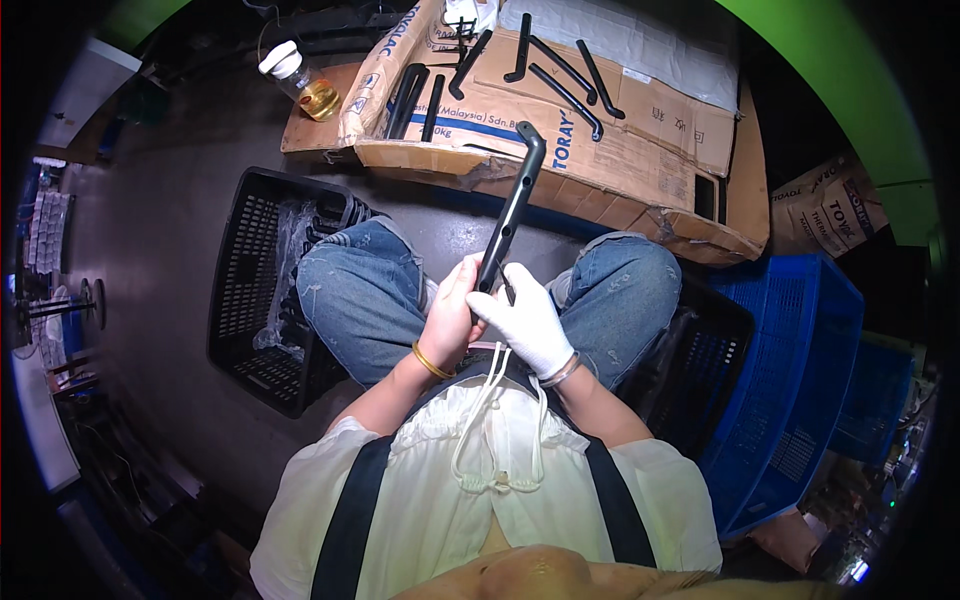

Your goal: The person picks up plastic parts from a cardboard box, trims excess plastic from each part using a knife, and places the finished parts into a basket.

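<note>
Head view: bare left fingers (463, 280) are clamping a black bent bar (513, 208), which is extending ahead of them; gloved right fingers (488, 303) are gripping a slim dark piece (509, 289) beside it. Beyond those fingers, similar bars (523, 48) are lying on cardboard (650, 150).

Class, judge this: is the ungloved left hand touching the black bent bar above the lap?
Touching. The head view shows the left hand against the lower part of the black bent bar, with no gap between.
</note>
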Tool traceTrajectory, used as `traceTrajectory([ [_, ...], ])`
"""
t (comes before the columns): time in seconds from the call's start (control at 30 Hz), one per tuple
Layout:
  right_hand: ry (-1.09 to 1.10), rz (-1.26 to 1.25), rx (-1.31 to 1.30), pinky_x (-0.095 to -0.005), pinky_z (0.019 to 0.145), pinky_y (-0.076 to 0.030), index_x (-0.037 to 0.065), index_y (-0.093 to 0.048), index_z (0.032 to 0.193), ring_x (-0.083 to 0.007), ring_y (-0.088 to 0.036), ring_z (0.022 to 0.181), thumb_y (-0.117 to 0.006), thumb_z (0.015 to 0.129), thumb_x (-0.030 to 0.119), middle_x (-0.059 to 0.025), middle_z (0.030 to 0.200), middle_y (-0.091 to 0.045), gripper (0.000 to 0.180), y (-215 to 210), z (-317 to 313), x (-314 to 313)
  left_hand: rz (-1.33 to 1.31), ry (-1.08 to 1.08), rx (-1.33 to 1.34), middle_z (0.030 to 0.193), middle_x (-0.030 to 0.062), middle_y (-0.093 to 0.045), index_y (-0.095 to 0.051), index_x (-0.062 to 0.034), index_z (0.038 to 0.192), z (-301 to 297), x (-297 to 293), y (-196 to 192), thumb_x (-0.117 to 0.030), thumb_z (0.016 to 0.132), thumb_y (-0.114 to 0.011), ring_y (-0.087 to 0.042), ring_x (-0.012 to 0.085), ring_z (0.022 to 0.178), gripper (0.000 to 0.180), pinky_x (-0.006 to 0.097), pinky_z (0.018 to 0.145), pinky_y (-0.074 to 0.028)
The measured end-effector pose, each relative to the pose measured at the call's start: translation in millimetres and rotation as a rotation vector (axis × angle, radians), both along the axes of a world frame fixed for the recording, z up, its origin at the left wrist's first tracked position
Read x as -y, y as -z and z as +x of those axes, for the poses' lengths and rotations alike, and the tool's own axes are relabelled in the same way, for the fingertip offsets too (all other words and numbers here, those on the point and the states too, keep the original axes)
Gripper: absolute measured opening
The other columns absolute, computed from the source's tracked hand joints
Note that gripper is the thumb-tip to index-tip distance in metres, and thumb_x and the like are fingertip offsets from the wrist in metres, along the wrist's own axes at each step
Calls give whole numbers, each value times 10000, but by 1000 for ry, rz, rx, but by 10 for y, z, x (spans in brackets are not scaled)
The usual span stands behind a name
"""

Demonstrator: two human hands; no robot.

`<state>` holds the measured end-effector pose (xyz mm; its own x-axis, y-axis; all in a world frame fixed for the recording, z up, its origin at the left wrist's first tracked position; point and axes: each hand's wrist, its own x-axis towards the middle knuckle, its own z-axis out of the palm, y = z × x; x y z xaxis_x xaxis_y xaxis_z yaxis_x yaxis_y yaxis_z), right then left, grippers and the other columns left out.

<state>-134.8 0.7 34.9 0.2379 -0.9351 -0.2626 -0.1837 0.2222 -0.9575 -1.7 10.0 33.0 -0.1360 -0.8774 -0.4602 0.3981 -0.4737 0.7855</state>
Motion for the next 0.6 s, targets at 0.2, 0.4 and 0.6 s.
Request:
traceTrajectory([
  [0.2,37,55,79,-281,538,-436,16,-634,871,-72,-515,587,-686,919,292,-28,667,-582,284,242,26,107,-21,-26,-10,693,-29,-536,-516,-77,1314,-16,-38,53,-434,1082,-263,-387,19,430,495,158,357,-289],
  [0.4,86,255,240,-264,556,-418,9,-689,955,-75,-522,630,-539,1015,254,-16,734,-638,294,157,50,131,13,-18,-92,557,-29,-456,-493,-63,1308,22,-59,149,-533,1057,-172,-313,21,373,621,163,349,-263],
  [0.6,176,351,162,-245,531,-380,5,-691,941,-39,-471,616,-550,1014,276,7,675,-585,314,374,-4,141,81,-8,-402,574,-30,-403,-463,-55,1312,66,-46,128,-544,1052,-174,-286,24,355,625,171,343,-252],
])
